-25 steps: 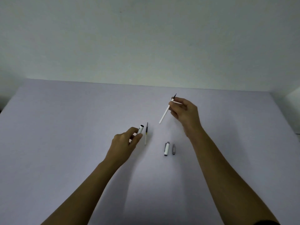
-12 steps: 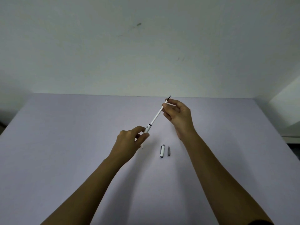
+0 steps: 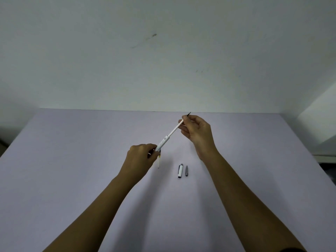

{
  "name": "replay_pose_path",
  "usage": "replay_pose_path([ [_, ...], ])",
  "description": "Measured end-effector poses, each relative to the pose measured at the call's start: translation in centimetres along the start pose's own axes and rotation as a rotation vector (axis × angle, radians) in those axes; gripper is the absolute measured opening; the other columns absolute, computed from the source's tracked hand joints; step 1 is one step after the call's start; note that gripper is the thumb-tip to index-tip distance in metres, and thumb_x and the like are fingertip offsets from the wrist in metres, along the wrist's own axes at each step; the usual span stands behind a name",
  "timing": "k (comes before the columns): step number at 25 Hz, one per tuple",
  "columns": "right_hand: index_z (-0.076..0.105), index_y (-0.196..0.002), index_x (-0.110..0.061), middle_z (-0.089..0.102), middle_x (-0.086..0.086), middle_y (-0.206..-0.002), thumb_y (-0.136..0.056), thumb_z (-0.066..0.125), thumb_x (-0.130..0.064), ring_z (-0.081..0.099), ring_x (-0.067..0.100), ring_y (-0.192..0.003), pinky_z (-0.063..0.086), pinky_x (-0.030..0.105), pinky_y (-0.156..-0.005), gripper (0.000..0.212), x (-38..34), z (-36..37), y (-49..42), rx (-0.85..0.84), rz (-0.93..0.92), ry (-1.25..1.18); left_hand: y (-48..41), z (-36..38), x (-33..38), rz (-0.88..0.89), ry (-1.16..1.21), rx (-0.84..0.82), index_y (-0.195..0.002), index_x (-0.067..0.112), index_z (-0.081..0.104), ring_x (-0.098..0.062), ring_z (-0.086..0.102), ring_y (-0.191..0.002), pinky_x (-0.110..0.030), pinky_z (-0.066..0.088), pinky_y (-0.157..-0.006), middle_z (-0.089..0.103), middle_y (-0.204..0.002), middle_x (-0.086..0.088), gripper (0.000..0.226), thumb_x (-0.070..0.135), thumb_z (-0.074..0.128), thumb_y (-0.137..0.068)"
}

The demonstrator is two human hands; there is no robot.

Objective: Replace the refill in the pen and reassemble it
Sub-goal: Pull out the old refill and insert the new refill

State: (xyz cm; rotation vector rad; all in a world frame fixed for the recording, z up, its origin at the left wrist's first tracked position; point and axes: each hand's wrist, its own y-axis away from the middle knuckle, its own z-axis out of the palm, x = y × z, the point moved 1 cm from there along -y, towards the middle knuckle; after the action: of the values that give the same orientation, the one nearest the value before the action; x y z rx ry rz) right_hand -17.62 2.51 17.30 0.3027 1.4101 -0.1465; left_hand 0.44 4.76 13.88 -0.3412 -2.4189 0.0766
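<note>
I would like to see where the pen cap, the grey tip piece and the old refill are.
pen cap (image 3: 180, 171): head view, middle of its white body.
grey tip piece (image 3: 186, 170): head view, its middle.
old refill (image 3: 159, 163): head view, pale shaft below the left hand.

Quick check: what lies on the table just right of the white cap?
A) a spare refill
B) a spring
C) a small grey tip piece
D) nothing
C: a small grey tip piece lies beside the white cap on the table, parallel to it and apart from it.
</note>
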Motion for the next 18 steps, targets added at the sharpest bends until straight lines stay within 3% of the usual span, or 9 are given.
replay_pose_path([
  [3, 0.068, -0.097, -0.011, 0.072, -0.001, -0.087, -0.088, 0.063, -0.023, 0.071, 0.007, -0.082, 0.055, 0.02, -0.075, 0.016, 0.4, -0.4, -0.1, 0.006, 0.019, 0.053, 0.0, 0.0, -0.2, 0.056, -0.057, 0.007, -0.083, 0.011, 0.068, -0.01, 0.037, -0.047, -0.022, 0.028, -0.049, 0.043, -0.049, 0.008, 0.013, 0.019, 0.06, -0.088],
  [6, 0.07, -0.094, -0.01, 0.072, 0.002, -0.085, -0.086, 0.065, -0.021, 0.07, 0.008, -0.08, 0.055, 0.02, -0.076, 0.015, 1.4, -0.4, 0.3, -0.049, 0.072, 0.115, -0.2, 0.1, -0.2, 0.103, -0.086, 0.021, -0.081, 0.009, 0.067, -0.015, 0.034, -0.045, -0.022, 0.025, -0.047, 0.042, -0.049, 0.002, 0.014, 0.018, 0.06, -0.088],
  [8, 0.071, -0.089, -0.015, 0.072, 0.002, -0.083, -0.085, 0.066, -0.022, 0.07, 0.008, -0.079, 0.054, 0.022, -0.078, 0.01, 2.0, -0.1, 0.7, -0.086, 0.084, 0.139, -0.4, 0.2, 0.1, 0.107, -0.075, 0.028, -0.078, 0.008, 0.066, -0.009, 0.032, -0.043, -0.021, 0.024, -0.045, 0.039, -0.047, 0.004, 0.014, 0.017, 0.061, -0.087],
  [10, 0.071, -0.089, -0.021, 0.072, 0.0, -0.087, -0.086, 0.065, -0.028, 0.07, 0.008, -0.085, 0.053, 0.023, -0.081, 0.011, 2.6, -0.2, 0.6, -0.096, 0.081, 0.136, -0.6, 0.3, 0.2, 0.09, -0.066, 0.025, -0.076, 0.009, 0.066, -0.01, 0.033, -0.043, -0.023, 0.028, -0.046, 0.04, -0.047, 0.004, 0.014, 0.016, 0.061, -0.087],
  [13, 0.068, -0.093, -0.028, 0.071, -0.005, -0.092, -0.086, 0.058, -0.045, 0.067, 0.013, -0.097, 0.052, 0.029, -0.089, 0.021, 4.2, -1.7, -1.0, -0.002, 0.065, 0.232, -0.6, 0.5, -0.4, 0.032, -0.037, 0.019, -0.072, 0.01, 0.064, -0.024, 0.04, -0.048, -0.037, 0.041, -0.052, 0.053, -0.052, -0.01, 0.017, 0.017, 0.06, -0.087],
  [16, 0.069, -0.103, -0.017, 0.072, 0.003, -0.103, -0.089, 0.057, -0.03, 0.064, 0.015, -0.101, 0.048, 0.029, -0.096, 0.023, 7.8, -4.3, -2.3, 0.118, 0.083, 0.529, -0.5, 0.7, -1.4, 0.003, -0.052, 0.021, -0.071, 0.007, 0.062, -0.026, 0.041, -0.051, -0.038, 0.042, -0.053, 0.057, -0.055, -0.013, 0.019, 0.018, 0.061, -0.087],
  [18, 0.068, -0.108, -0.009, 0.07, 0.009, -0.113, -0.089, 0.056, -0.017, 0.063, 0.02, -0.106, 0.043, 0.024, -0.095, 0.024, 11.3, -6.0, -2.5, 0.102, 0.141, 0.756, -0.4, 1.0, -1.9, -0.005, -0.06, 0.011, -0.068, 0.007, 0.06, -0.026, 0.041, -0.05, -0.035, 0.039, -0.052, 0.056, -0.054, -0.013, 0.021, 0.017, 0.061, -0.087],
])
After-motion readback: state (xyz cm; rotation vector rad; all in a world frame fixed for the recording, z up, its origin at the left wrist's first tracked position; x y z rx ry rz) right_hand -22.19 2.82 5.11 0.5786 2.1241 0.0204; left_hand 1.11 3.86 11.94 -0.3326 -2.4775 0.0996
